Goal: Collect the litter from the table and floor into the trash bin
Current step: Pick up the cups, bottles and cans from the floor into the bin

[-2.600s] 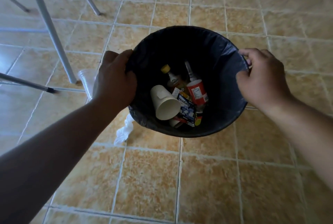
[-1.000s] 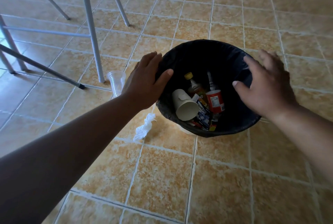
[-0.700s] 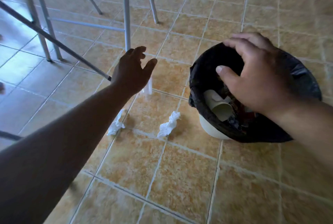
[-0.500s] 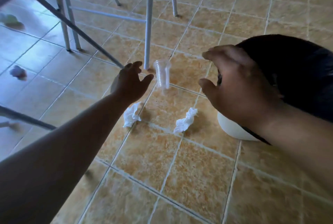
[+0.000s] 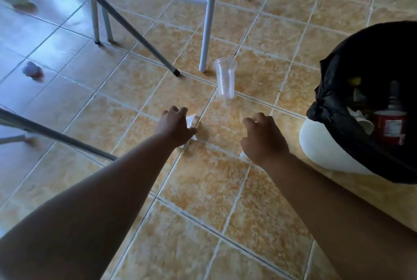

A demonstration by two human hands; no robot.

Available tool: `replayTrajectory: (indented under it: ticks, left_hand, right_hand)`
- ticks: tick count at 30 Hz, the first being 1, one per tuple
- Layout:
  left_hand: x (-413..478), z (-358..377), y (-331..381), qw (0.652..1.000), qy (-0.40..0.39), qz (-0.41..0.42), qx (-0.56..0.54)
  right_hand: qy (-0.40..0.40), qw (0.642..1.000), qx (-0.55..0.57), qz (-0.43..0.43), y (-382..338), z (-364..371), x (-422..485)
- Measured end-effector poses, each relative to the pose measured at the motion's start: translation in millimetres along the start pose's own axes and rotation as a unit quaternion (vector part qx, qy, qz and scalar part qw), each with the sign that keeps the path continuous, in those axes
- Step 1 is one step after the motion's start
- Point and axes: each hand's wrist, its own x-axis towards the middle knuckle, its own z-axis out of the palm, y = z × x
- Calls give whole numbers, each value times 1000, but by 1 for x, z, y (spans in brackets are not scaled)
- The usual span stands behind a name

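My left hand [image 5: 174, 125] is down on the tiled floor, with its fingers and thumb closed around a white crumpled tissue [image 5: 191, 119]. My right hand [image 5: 264, 137] is curled over a second crumpled tissue [image 5: 243, 155]; only a white corner shows under the heel of the hand. A clear plastic cup [image 5: 224, 77] lies on the floor just beyond both hands. The trash bin [image 5: 322, 144] is white, lined with a black bag [image 5: 334, 99], and stands at the right, with a red-labelled bottle [image 5: 389, 126] and other litter inside.
A grey metal table leg [image 5: 206, 31] stands right behind the cup, and a slanted dark leg [image 5: 135, 31] ends to its left. More legs are at the far left. Two pieces of litter lie at the left: a greenish one [image 5: 22, 1] and a bluish-red one [image 5: 32, 71].
Both hands left the bin's rim and went down and left to the floor. The view swung left, and each hand has dropped onto a tissue.
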Motion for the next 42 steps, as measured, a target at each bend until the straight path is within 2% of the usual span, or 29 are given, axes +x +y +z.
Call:
replayTrajectory:
  ticks: [4,7,12,16,22,24,28,33,39,42]
  left_hand:
    - [0,12,2,998,-53,-6,28]
    - [-4,21,1,998,-52,2,45]
    - [-3,30,-4,993,-46,-66,-86]
    - [-3,28,-4,994,-30,-44,-99]
    - [-8,13,4,995,49,72,-43]
    - [-7,4,11,991,81,89,-55]
    - [-3,-23,37,980,140,109,-89]
    - [-8,-66,79,954,217,170,-118]
    - [-24,-123,133,922,288,213,-145]
    - [-37,-144,162,906,304,237,-177]
  right_hand:
    - [-26,998,-52,29,7,25,0]
    - [-37,997,-65,24,13,37,-5]
    - [-46,997,-54,-21,18,48,-14]
    - [-37,998,-27,-34,27,49,-20]
    - [75,994,34,-77,21,19,-21]
    - [114,986,54,-106,15,-3,-22]
    - [202,962,119,-141,9,-57,-30]
    - [298,928,181,-131,26,-132,-37]
    - [363,909,159,-130,69,-201,-52]
    - [363,917,113,-118,104,-223,-60]
